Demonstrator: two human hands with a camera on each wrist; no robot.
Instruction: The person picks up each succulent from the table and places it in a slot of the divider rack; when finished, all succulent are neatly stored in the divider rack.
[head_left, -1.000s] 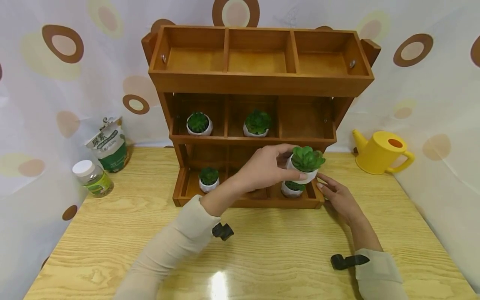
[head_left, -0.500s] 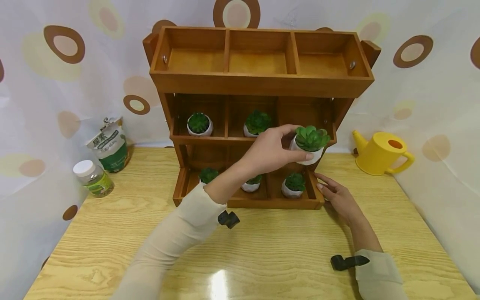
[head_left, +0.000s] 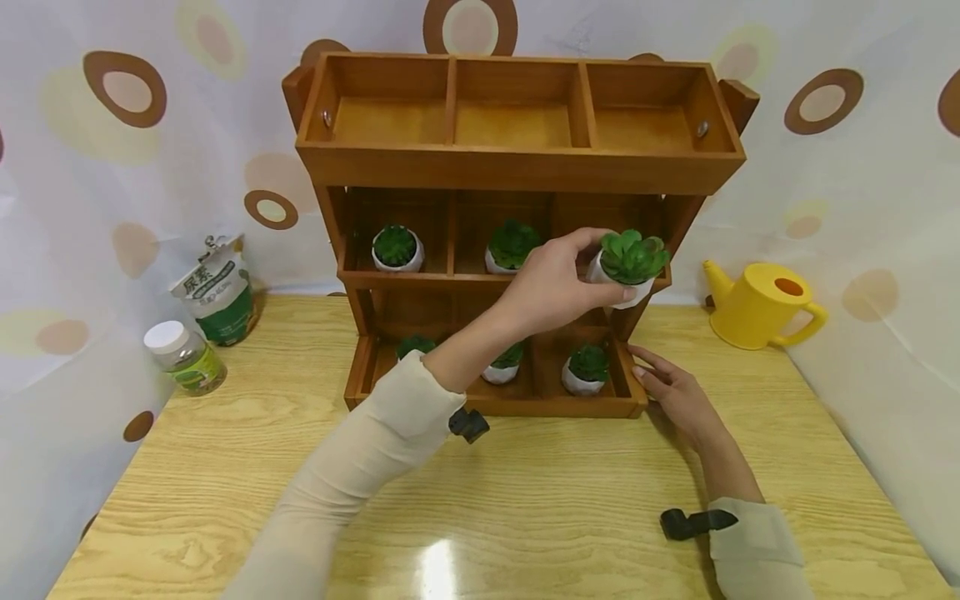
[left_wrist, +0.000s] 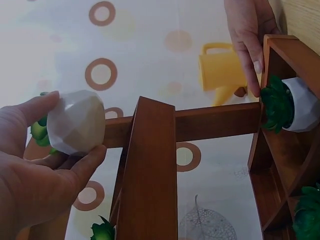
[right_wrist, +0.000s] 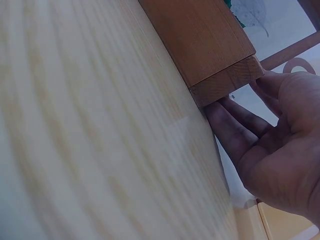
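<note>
My left hand (head_left: 557, 282) grips a potted succulent (head_left: 632, 258), a green rosette in a faceted white pot, in front of the right compartment of the shelf's middle tier. In the left wrist view the thumb and fingers hold the white pot (left_wrist: 77, 122) by its sides. My right hand (head_left: 678, 400) touches the right end of the brown wooden shelf (head_left: 517, 171), at its bottom tier. From the right wrist view, the fingers of that hand (right_wrist: 285, 145) lie against the shelf's end near the tabletop. The left forearm partly hides the bottom tier.
Two potted succulents, one at left (head_left: 397, 248) and one mid-tier (head_left: 513, 247), sit on the middle tier; several stand below, including one at bottom right (head_left: 585, 370). A yellow watering can (head_left: 761, 307) stands right. A white-lidded jar (head_left: 185, 358) and a green-white bag (head_left: 219, 292) stand left.
My left hand has lifted the potted succulent up and slightly right, from above the bottom tier to the middle tier's height. The right hand has stayed at the shelf's end.
</note>
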